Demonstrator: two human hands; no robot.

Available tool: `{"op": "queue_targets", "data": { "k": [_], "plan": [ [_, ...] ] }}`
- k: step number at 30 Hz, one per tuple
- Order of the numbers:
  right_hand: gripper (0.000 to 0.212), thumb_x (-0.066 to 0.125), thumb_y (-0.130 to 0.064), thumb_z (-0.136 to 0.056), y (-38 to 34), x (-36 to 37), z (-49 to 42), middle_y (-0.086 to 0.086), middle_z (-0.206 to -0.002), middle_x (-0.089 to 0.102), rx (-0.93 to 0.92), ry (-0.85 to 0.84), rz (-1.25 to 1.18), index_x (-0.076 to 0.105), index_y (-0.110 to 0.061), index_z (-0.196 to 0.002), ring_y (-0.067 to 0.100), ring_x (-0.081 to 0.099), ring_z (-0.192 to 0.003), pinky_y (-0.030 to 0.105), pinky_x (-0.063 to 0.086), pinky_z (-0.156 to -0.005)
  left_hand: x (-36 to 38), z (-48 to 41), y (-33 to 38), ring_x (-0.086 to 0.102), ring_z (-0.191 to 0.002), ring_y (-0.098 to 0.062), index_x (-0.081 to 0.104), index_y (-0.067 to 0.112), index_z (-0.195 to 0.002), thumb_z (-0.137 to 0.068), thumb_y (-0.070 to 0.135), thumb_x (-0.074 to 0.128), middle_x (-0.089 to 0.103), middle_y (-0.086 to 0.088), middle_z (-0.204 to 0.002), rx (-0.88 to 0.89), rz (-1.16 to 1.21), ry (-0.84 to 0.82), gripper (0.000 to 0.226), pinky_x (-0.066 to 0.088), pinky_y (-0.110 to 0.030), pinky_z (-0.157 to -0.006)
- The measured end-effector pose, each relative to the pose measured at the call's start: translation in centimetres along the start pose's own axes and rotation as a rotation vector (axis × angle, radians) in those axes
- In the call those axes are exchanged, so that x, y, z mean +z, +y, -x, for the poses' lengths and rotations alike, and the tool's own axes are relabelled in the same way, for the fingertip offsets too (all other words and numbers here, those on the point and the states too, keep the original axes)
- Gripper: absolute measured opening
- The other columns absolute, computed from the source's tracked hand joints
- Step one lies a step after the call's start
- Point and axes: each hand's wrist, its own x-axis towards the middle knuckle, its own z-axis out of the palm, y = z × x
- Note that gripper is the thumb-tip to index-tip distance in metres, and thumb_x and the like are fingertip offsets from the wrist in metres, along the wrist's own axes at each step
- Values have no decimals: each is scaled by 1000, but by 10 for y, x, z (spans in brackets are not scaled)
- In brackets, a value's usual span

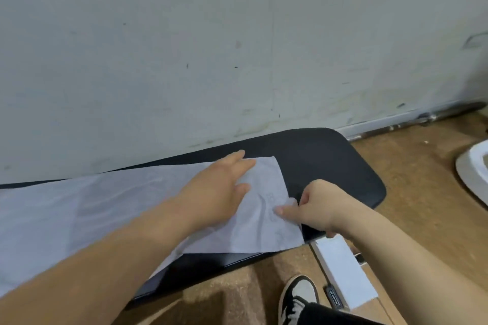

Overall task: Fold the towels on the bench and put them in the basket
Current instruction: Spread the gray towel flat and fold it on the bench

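**Figure. Folding stage, head view.** A pale towel is lying spread out on the black bench. Its long axis is running along the bench's length. Its short right edge is stopping short of the bench's rounded right end, and the rest is stretching away toward the bench's left end and passing out of view.

Both hands are working at the right end of the towel. The left hand is lying open, fingers straight, and pressing the cloth flat toward the bench's wall side. The right hand is sitting at the towel's short edge, nearer the bench's front side. Its fingers are curling, and thumb and forefinger appear to be pinching a small raised flap of that edge.

The right hand is therefore the nearer one to the free edge, and the unfolded length is lying to the left of both hands. A first fold is probably going to carry this edge leftward along the bench while the left hand is anchoring the cloth. The pinch looks shallow, so the thin fabric may be slipping or wrinkling.

*Containers.* Off the bench's right end, on the brown floor, a white rounded rim, likely the basket, is showing only in part. What it is holding cannot be told. A white box and a shoe are sitting on the floor in front of the bench. The box is closed, so its contents are hidden. No folded towel is showing anywhere, so the task appears to be at an early stage.
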Motion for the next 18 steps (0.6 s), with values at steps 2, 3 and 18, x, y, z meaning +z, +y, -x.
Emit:
{"op": "queue_targets", "data": {
  "k": [2,3,18],
  "plan": [
    [54,78,-64,-71,-2,5,4,-4,-58,51,-35,-48,-8,54,-16,-66,15,52,-53,30,44,-54,6,-38,12,22,-151,-12,31,32,-156,-103,33,51,18,7,-167,-3,1,-9,57,23,-33,-122],
    [52,79,-61,-72,-3,9,6,-5,-60,50,-60,-46,11,51,-18,-67,15,51,-56,29,42,-54,10,-55,15,26,-150,-13,33,31,-155,-101,33,54,24,7,-165,-12,-7,-21,58,26,-35,-121],
    [26,67,-1,-79,5,13,20,-9,-74,57,-407,181,-932,58,-24,-84,11,48,-65,25,39,-59,-10,-71,21,56,-86,-15,57,23,-98,-101,25,49,62,9,-95,19,-18,290,9,43,-31,-71]
  ]
}}
